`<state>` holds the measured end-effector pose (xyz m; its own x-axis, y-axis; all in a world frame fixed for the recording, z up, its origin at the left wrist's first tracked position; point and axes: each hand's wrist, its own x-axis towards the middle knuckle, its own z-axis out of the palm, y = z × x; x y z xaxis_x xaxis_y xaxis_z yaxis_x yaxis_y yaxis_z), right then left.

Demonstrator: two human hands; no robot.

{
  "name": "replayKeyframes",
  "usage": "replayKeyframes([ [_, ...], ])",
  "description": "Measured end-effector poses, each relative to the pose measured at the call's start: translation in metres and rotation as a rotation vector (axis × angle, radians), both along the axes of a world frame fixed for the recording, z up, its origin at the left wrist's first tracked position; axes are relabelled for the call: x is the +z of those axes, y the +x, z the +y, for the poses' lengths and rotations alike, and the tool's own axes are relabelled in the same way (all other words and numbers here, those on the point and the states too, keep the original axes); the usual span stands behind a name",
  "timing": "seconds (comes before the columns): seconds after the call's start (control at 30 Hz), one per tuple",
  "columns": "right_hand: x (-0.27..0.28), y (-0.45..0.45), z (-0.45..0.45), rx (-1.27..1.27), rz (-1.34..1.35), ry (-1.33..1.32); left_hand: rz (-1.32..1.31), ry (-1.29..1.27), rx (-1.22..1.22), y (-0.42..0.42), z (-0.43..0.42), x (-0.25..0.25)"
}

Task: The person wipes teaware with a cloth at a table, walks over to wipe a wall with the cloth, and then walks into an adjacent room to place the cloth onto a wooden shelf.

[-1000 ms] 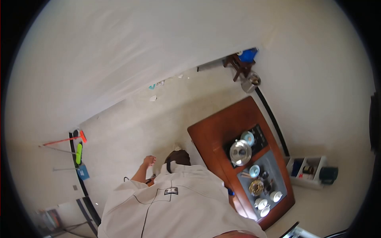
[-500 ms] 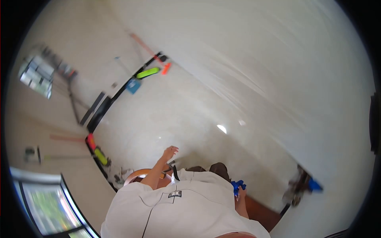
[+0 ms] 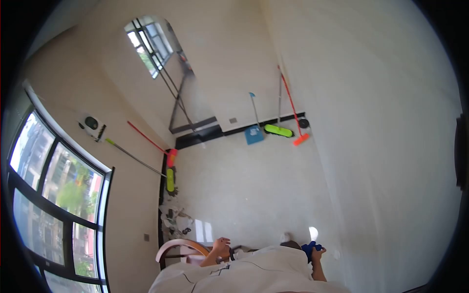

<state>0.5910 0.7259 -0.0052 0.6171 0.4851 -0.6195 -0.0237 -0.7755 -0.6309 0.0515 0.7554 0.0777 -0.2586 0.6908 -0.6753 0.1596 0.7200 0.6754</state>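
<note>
My right hand, low at my right side, is closed on a crumpled blue cloth; whether it is a rag or a glove I cannot tell. On the other side my left hand hangs in front of my white shirt, fingers loosely apart and holding nothing. It is nearest to a chair with a curved wooden back, which my forearm partly covers. The tip of one shoe shows on the pale floor.
Against the far wall lean a blue dustpan, a green broom and an orange-headed tool. A red-headed tool and another green broom stand along the left wall. Debris lies below. A whitish sheet covers the right side.
My view has swung to the left, so the far wall and tools sit further right and the window shows more. The blue cloth stays in my right hand; my left hand stays near the chair.
</note>
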Motion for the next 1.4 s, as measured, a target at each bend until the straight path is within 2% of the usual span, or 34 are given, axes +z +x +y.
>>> replayKeyframes([
  [0.07,-0.001,0.009,0.067,0.057,0.012,0.045,0.029,0.051,0.095,-0.007,0.019,0.006],
  [0.17,-0.005,0.017,0.150,0.351,0.005,-0.109,0.038,0.126,0.490,-0.010,0.024,0.019],
  [0.23,-0.005,0.015,0.203,0.503,-0.026,-0.163,0.067,0.248,0.653,-0.005,0.015,0.024],
  [0.3,0.001,0.005,0.264,0.616,-0.053,-0.176,0.118,0.309,0.870,-0.006,0.005,-0.012],
  [0.37,-0.003,-0.011,0.338,0.645,-0.041,-0.097,0.077,0.176,0.945,0.000,0.010,-0.028],
  [0.43,-0.019,-0.022,0.399,0.625,-0.012,0.034,-0.023,0.149,0.966,-0.002,0.056,-0.048],
  [0.53,0.013,-0.054,0.472,0.584,0.010,0.085,-0.208,0.027,0.909,-0.045,0.145,-0.080],
  [0.57,0.015,-0.062,0.499,0.568,0.007,0.108,-0.062,0.038,0.757,-0.064,0.194,-0.090],
  [0.6,0.018,-0.068,0.515,0.549,0.023,0.104,0.009,0.199,0.568,-0.089,0.247,-0.098],
  [0.63,0.029,-0.075,0.525,0.567,-0.047,0.120,0.193,0.243,0.361,-0.119,0.304,-0.125],
  [0.7,0.049,-0.076,0.545,0.471,0.085,0.184,0.334,0.384,0.144,-0.162,0.449,-0.097],
  [0.73,0.073,-0.084,0.557,0.382,0.111,0.230,0.299,0.399,0.168,-0.170,0.525,-0.050],
  [0.77,0.090,-0.086,0.572,0.266,0.142,0.244,0.379,0.471,0.056,-0.184,0.598,-0.019],
  [0.83,0.112,-0.094,0.610,0.050,0.232,0.285,0.407,0.537,0.002,-0.189,0.718,0.068],
  [0.87,0.117,-0.096,0.633,-0.016,0.322,0.286,0.368,0.531,-0.025,-0.190,0.767,0.107],
  [0.93,0.120,-0.085,0.685,-0.042,0.533,0.304,0.234,0.808,0.015,-0.182,0.842,0.149],
  [1.0,0.115,-0.081,0.764,-0.094,0.653,0.384,0.218,0.854,0.001,-0.163,0.886,0.201],
  [1.07,0.118,-0.087,0.862,-0.064,0.695,0.456,0.202,0.886,-0.021,-0.151,0.915,0.202],
  [1.1,0.120,-0.096,0.915,-0.131,0.663,0.503,0.196,0.917,-0.026,-0.151,0.915,0.194],
  [1.17,0.130,-0.101,1.051,-0.101,0.719,0.673,0.147,0.855,0.021,-0.149,0.916,0.186],
  [1.2,0.140,-0.101,1.123,-0.028,0.713,0.869,0.188,0.814,0.068,-0.155,0.920,0.178],
  [1.23,0.150,-0.093,1.203,-0.004,0.633,0.979,0.238,0.763,0.121,-0.163,0.927,0.166],
  [1.27,0.160,-0.078,1.309,0.127,0.510,1.140,0.300,0.712,0.184,-0.178,0.928,0.157],
  [1.3,0.232,-0.118,1.358,0.137,-0.070,1.216,0.383,0.716,0.210,-0.197,0.930,0.147],
  [1.33,0.299,-0.151,1.401,0.021,-0.333,1.152,0.439,0.740,0.256,-0.213,0.932,0.167],
  [1.37,0.360,-0.174,1.443,0.113,-0.356,1.198,0.481,0.747,0.291,-0.220,0.929,0.186],
  [1.4,0.430,-0.222,1.458,0.068,-0.407,1.362,0.542,0.739,0.331,-0.230,0.934,0.213],
])
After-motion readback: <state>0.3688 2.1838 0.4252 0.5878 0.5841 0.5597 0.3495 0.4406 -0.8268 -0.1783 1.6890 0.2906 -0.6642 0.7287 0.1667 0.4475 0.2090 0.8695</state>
